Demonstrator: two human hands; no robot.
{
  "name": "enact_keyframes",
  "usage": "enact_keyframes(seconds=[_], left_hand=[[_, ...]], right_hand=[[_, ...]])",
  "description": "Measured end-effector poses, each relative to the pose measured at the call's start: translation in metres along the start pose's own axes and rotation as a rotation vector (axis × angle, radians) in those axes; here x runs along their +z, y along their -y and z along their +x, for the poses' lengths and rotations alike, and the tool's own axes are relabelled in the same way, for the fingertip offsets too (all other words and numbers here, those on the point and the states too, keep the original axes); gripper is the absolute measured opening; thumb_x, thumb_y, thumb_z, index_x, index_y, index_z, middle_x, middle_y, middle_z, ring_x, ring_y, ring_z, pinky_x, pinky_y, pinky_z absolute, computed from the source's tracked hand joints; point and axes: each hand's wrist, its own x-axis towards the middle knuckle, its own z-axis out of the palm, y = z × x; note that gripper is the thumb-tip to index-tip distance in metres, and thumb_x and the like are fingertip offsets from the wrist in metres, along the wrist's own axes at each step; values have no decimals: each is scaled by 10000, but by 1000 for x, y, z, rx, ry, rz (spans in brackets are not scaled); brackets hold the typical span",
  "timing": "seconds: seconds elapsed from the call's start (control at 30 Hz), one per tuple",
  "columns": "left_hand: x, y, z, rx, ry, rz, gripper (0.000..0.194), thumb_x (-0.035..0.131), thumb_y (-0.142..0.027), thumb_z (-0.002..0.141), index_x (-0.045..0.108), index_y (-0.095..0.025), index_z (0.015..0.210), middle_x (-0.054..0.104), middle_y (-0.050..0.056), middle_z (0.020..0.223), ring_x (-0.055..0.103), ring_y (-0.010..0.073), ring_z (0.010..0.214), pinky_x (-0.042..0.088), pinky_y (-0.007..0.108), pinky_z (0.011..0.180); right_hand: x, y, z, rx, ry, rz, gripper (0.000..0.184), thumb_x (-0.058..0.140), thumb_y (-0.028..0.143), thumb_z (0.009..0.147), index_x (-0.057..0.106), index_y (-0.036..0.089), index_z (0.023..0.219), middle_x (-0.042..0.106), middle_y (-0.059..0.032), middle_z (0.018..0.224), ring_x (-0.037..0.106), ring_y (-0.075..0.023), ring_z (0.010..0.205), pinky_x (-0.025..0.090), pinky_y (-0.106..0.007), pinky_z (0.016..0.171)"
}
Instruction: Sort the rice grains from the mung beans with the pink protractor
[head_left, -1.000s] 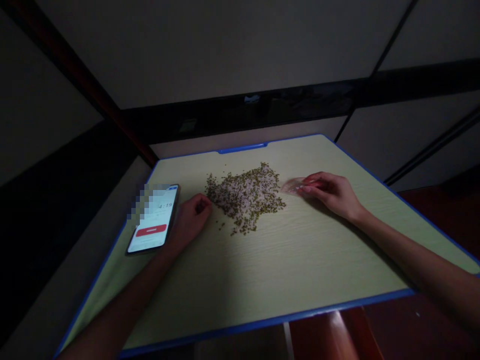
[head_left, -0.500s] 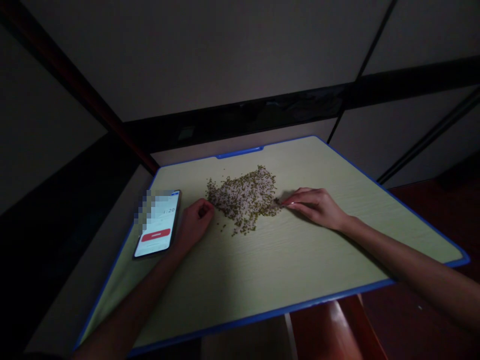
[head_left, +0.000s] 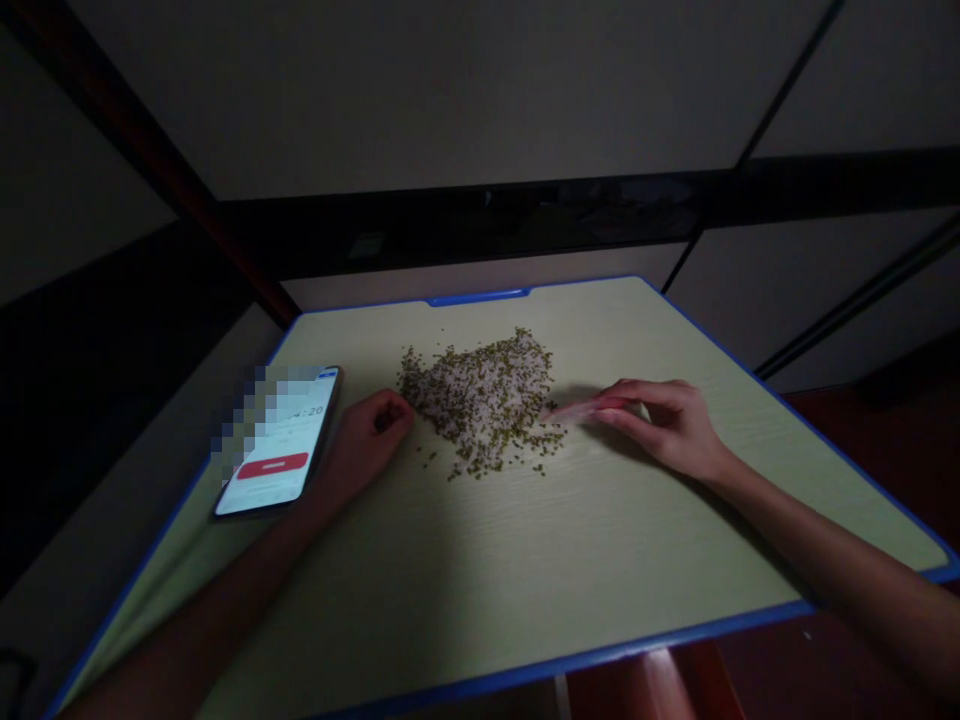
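A loose heap of small green beans mixed with pale, rice-like grains [head_left: 487, 400] lies spread on a light tabletop [head_left: 540, 560]. At its left edge rests my left hand [head_left: 371, 435], fingers curled in and thumb against the forefinger; whatever it may hold is hidden. On the other side of the heap is my right hand [head_left: 664, 420], thumb and fingers drawn together in a pinch. Its fingertips are smeared by motion, and I cannot make out anything between them. A few green beans lie scattered just left of those fingertips.
Left of my left hand lies a phone [head_left: 281, 450] with its screen lit, showing a red button. A raised blue rim [head_left: 480, 297] edges the table. Behind stands a panelled wall [head_left: 465, 100] with a dark band.
My right hand has drawn back a little to the right from the heap. Several green beans now lie looser at the heap's lower right. The view has shifted slightly; my left hand stays curled.
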Motion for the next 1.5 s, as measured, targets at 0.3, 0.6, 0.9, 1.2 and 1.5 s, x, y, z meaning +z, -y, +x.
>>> enact_keyframes(seconds=[0.3,0.6,0.9,1.2,1.5], left_hand=[[0,4,0,12,3,-5,111,480,-278,716,544,-188,721,562,-2,676,532,158,666,405,277,621],[-1,3,-1,-4,4,20,115,489,-293,700,542,-191,709,564,-4,658,523,154,644,395,268,598],[-1,-1,-1,-13,23,1,103,476,-267,711,529,-180,724,548,-6,685,517,147,676,394,272,634],[-1,3,0,-4,16,19,117,492,-298,714,540,-191,720,551,-5,662,515,151,645,384,276,600],[-2,0,-3,-4,17,33,120,483,-281,723,543,-178,741,557,-6,683,522,152,670,387,276,622]], right_hand=[[-22,-17,5,265,125,225,104,701,264,657,673,181,713,680,-38,655,609,-131,557,485,-249,515],[-20,-19,8,310,56,220,134,721,271,621,650,169,672,659,-24,607,588,-119,525,477,-241,502],[-20,-19,8,311,95,289,129,721,280,629,646,181,666,658,-18,597,597,-116,519,493,-241,499],[-18,-19,7,342,168,365,88,712,224,627,651,175,666,667,-19,609,613,-120,539,496,-242,516],[-17,-17,9,336,159,282,109,688,260,651,646,164,681,663,-28,613,604,-126,537,483,-251,515]])
